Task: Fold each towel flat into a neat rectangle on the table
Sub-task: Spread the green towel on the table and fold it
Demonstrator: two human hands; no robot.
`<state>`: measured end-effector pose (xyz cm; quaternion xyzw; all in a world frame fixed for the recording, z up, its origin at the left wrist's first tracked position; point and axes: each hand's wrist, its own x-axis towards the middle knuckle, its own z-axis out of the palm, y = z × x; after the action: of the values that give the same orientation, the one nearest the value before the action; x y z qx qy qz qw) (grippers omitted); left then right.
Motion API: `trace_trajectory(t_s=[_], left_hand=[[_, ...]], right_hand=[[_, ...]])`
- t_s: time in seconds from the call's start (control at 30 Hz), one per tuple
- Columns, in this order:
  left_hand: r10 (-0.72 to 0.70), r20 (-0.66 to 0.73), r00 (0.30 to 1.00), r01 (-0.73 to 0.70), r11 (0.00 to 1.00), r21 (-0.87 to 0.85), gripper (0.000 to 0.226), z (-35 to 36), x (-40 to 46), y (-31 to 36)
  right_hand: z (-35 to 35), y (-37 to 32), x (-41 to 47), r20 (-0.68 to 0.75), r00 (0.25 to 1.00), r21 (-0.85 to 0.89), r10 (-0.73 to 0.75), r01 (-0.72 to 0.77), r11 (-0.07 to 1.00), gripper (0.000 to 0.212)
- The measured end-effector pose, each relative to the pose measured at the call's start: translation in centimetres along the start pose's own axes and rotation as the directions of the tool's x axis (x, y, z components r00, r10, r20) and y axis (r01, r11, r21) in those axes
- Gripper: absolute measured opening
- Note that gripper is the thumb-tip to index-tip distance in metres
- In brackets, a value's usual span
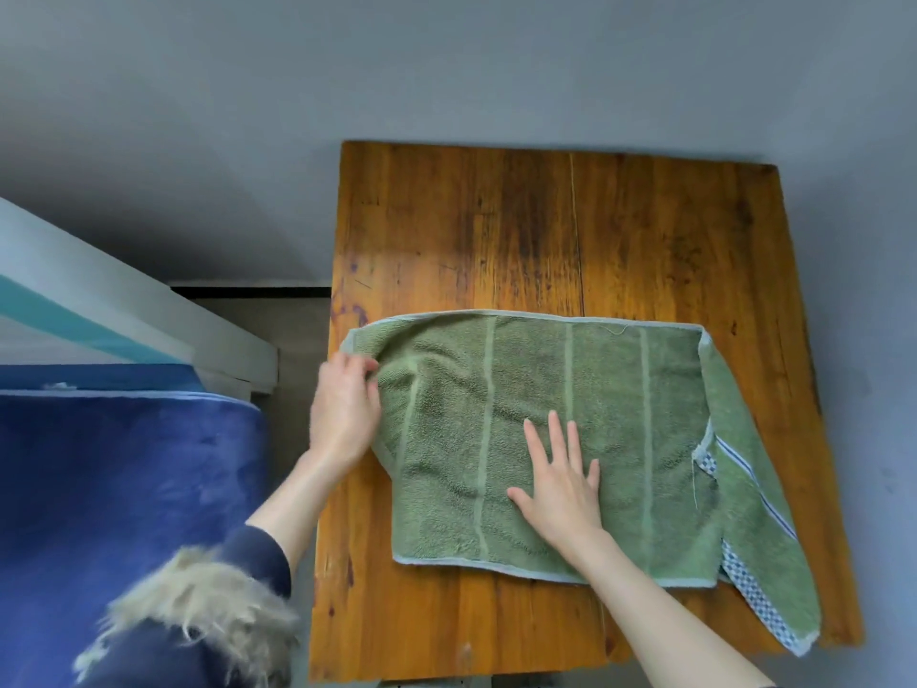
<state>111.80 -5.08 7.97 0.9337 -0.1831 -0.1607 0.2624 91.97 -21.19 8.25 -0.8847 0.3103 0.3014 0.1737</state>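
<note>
A green towel [570,439] lies spread on a worn wooden surface [546,230], seen from above by a head-worn camera. The towel covers the near half of the surface and is folded over itself, so that a lower layer sticks out along its right side. That lower layer shows a blue and white checked band [749,588] and thin blue stripes, and its corner reaches the near right edge of the surface. Pale vertical stripes run across the top layer of the towel.

The left hand [345,409] is at the towel's left edge, near its far left corner. Its fingers [364,365] are curled and pinch the cloth there, which bunches into soft wrinkles beside them. The left forearm comes out of a dark blue sleeve [258,553] trimmed with pale shaggy fur.

The right hand [560,489] rests flat on the towel, a little right of its middle, palm down. Its fingers [556,434] are straight and spread apart, pressing on the cloth and gripping nothing. The bare right forearm crosses the towel's near edge.

Left of the towel, beyond the edge of the surface, is a dark blue cloth-covered object [124,489], with white and teal panels [99,310] behind it. Beyond the far edge of the surface is a plain grey wall [446,67].
</note>
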Motion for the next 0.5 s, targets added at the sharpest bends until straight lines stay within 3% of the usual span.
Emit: trace_trajectory(t_s=[0.1,0.27,0.5], left_hand=[[0.162,0.203,0.966,-0.19,0.973,0.128,0.051,2.4,-2.5,-0.7],[0.162,0.421,0.893,-0.324,0.88,0.346,0.101,2.8,-1.4,-3.1],[0.156,0.564,0.811,-0.476,0.736,0.481,0.125,-0.5,3.0,-5.2]], right_hand=[[0.0,-0.7,0.5,0.021,0.999,-0.04,-0.043,0.044,0.998,0.1],[0.5,-0.8,0.9,0.056,0.997,-0.09,-0.047,0.052,0.995,0.109],[0.2,-0.4,1.2,0.076,0.995,-0.12,-0.059,0.068,0.991,0.112]])
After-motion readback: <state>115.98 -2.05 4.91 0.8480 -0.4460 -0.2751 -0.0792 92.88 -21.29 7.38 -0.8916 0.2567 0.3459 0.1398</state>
